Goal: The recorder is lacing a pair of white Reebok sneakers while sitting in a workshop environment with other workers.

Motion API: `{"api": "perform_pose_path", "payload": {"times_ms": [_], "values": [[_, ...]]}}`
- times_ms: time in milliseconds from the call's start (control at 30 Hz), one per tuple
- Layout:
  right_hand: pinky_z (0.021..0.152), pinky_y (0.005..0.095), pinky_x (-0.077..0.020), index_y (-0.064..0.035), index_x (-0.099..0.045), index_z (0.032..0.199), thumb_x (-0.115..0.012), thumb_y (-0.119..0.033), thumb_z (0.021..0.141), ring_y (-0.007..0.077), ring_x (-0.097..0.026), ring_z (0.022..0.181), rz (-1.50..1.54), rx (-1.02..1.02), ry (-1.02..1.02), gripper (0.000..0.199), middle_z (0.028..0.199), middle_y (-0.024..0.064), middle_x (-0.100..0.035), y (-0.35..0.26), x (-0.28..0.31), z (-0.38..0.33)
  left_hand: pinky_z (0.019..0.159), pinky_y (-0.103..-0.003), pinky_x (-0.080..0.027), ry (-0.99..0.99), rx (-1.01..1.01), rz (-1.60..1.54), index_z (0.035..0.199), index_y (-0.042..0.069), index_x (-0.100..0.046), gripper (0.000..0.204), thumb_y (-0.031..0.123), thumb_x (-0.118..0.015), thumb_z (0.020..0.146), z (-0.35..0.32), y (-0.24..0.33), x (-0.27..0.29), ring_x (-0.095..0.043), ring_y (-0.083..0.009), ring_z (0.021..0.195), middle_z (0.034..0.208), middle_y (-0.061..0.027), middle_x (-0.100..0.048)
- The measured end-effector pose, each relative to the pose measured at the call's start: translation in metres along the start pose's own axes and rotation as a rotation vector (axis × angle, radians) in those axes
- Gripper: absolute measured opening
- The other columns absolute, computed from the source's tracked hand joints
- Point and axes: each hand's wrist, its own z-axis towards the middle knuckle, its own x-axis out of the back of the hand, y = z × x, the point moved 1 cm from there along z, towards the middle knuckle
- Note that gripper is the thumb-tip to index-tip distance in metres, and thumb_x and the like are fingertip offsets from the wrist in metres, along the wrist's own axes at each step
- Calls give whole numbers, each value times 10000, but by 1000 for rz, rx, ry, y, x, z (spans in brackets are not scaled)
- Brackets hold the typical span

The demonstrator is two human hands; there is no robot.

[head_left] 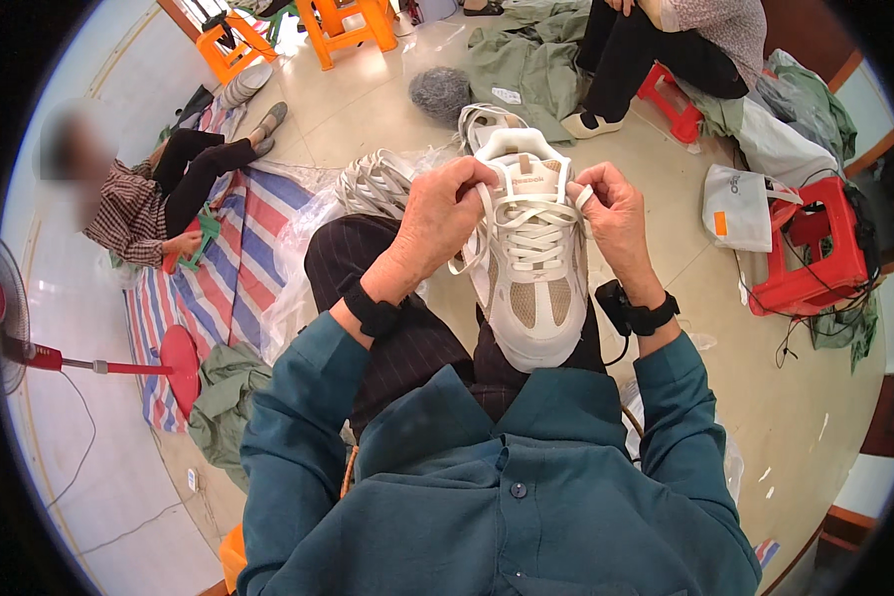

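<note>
A cream and beige sneaker rests between my knees, its toe toward me and its heel away. Its flat cream shoelace criss-crosses up the front. At the upper left of the lacing, my left hand is closed in a pinch on the lace, and a slack length hangs below it. On the opposite side, my right hand pinches the other part of the lace between thumb and fingers. Part of a second similar shoe shows just beyond the heel.
White laced items lie left of the shoe. A striped sheet covers the floor at left, near a seated person and a red-based fan. Another person sits at the far right. A red stool and white bag stand at right.
</note>
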Motion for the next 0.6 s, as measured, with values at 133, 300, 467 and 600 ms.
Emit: {"api": "perform_pose_path", "payload": {"times_ms": [133, 300, 467, 600], "values": [[572, 200, -400, -25, -572, 824, -654, -92, 870, 34, -470, 637, -10, -15, -11, 115, 697, -45, -544, -4, 0, 0, 664, -256, -485, -55, -61, 44, 953, 10, -605, 123, 8, -584, 832, 6, 7, 4, -586, -94, 703, 785, -88, -644], [569, 204, -399, -23, -567, 813, -657, -82, 862, 34, -468, 637, -20, -27, -21, 119, 699, -42, -546, -4, 1, 0, 628, -328, -482, -151, -148, 156, 976, 21, -584, 151, 9, -547, 830, 17, 22, 9, -623, -196, 680, 746, -138, -620], [554, 206, -389, -21, -567, 806, -655, -64, 853, 32, -472, 632, -120, 20, -26, 109, 692, -38, -548, -14, -1, 1, 640, -446, -476, -149, -510, 480, 1001, 22, -546, 225, -26, -463, 797, 24, 31, -3, -610, -434, 741, 748, -210, -623], [552, 204, -387, -23, -577, 822, -643, -56, 858, 29, -469, 629, -56, -46, -87, 82, 694, -46, -544, -7, 8, 5, 606, -391, -480, -138, -285, 276, 955, 15, -571, 150, 13, -513, 817, 25, 19, 1, -628, -327, 657, 711, -167, -625]]}}
